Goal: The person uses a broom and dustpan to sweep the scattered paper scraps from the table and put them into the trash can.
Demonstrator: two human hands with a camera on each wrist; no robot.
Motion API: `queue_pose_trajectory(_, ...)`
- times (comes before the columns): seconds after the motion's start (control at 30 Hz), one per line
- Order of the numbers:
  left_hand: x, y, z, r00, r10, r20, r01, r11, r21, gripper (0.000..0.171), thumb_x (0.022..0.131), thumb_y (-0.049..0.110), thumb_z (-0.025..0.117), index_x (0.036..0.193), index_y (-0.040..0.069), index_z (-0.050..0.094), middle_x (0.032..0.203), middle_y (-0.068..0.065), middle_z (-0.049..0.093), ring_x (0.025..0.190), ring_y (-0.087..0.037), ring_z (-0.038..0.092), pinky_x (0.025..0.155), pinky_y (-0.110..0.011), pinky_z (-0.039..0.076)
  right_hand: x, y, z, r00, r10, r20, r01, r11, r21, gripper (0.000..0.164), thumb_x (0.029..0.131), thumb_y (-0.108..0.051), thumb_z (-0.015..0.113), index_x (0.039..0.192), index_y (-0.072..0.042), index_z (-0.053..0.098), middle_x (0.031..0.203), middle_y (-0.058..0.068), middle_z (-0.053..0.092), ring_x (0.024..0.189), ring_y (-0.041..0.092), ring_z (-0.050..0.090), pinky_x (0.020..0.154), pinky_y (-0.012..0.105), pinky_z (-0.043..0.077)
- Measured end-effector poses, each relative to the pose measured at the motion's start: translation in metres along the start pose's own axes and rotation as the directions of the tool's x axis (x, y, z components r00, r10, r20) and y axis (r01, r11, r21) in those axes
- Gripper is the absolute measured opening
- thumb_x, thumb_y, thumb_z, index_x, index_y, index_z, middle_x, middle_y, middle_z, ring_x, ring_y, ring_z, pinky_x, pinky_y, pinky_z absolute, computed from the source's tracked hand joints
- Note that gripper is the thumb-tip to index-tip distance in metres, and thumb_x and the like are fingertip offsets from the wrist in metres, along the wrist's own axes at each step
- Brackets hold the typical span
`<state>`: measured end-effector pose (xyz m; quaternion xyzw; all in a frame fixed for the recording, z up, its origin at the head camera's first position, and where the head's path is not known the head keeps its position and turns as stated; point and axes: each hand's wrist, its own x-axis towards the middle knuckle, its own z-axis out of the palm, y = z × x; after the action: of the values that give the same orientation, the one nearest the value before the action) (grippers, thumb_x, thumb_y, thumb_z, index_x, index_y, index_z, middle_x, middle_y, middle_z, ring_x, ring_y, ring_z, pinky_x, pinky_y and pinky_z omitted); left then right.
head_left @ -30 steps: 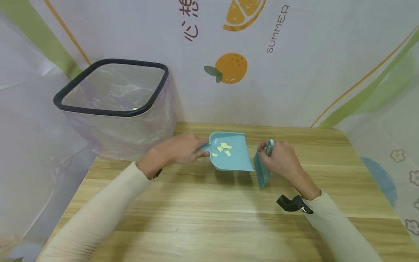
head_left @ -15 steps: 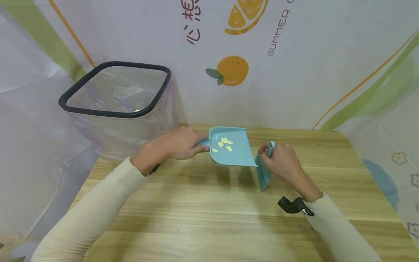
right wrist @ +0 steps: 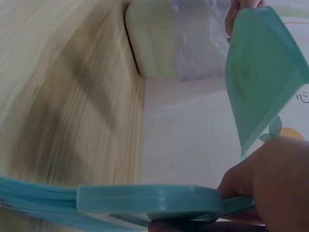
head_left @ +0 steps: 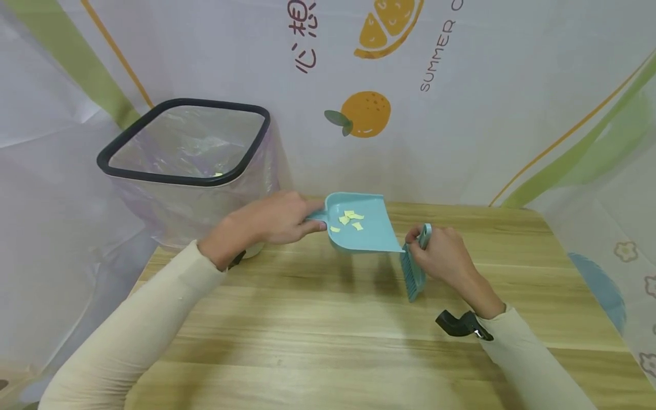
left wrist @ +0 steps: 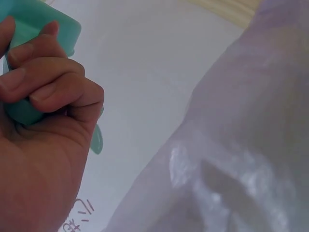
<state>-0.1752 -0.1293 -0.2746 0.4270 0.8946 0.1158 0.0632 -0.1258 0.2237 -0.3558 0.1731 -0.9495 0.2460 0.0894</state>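
My left hand grips the short handle of a light-blue dustpan, held above the table. Several pale yellow paper scraps lie in the pan near its handle end. In the left wrist view the fingers curl round the handle. My right hand holds a matching blue hand brush by its handle, bristles pointing down toward the table, just right of the dustpan's front lip. The right wrist view shows the brush close up and the dustpan's underside beyond it.
A trash bin with a black rim and a translucent liner stands at the back left, beside my left hand. A yellow scrap shows inside it. The wooden table ends at a white printed curtain behind.
The left hand has raised the dustpan a little and moved it slightly away, with the scraps still in it. The brush has hardly moved. The head view has shifted slightly.
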Motion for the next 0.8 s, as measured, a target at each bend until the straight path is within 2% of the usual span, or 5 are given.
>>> queue_pose_trajectory(0.27, -0.006, 0.003, -0.013, 1.0, -0.008, -0.024, 0.009, 1.0, 0.016, 0.024, 0.113, 0.035, 0.062, 0.108, 0.011, 0.062, 0.072, 0.002, 0.053, 0.071, -0.019, 0.057, 0.074, -0.043, 0.052, 0.0, -0.001, -0.001, 1.0, -0.004, -0.014, 0.004, 1.0, 0.009, 0.021, 0.101, -0.008, 0.059, 0.096, -0.003, 0.079, 0.068, -0.002, 0.071, 0.056, 0.011, 0.057, 0.053, 0.032, 0.044)
queue_pose_trajectory(0.63, -0.013, 0.004, -0.027, 0.999, -0.004, -0.047, 0.006, 0.999, 0.034, 0.024, 0.114, 0.034, 0.062, 0.107, 0.011, 0.059, 0.071, 0.003, 0.049, 0.069, -0.019, 0.055, 0.072, -0.041, 0.05, -0.001, -0.003, -0.002, 1.0, 0.015, 0.009, -0.016, 1.0, 0.009, 0.021, 0.1, -0.008, 0.058, 0.099, -0.003, 0.078, 0.054, -0.009, 0.053, 0.055, 0.012, 0.052, 0.053, 0.034, 0.041)
queue_pose_trajectory(0.8, -0.015, 0.006, -0.038, 0.999, -0.012, -0.041, 0.015, 0.998, 0.065, 0.024, 0.114, 0.035, 0.06, 0.112, 0.011, 0.06, 0.071, 0.002, 0.051, 0.07, -0.021, 0.057, 0.074, -0.044, 0.051, -0.001, -0.004, -0.003, 1.0, 0.002, 0.007, -0.002, 1.0, 0.001, 0.021, 0.1, -0.008, 0.057, 0.099, -0.002, 0.078, 0.055, -0.009, 0.053, 0.056, 0.012, 0.052, 0.053, 0.033, 0.041)
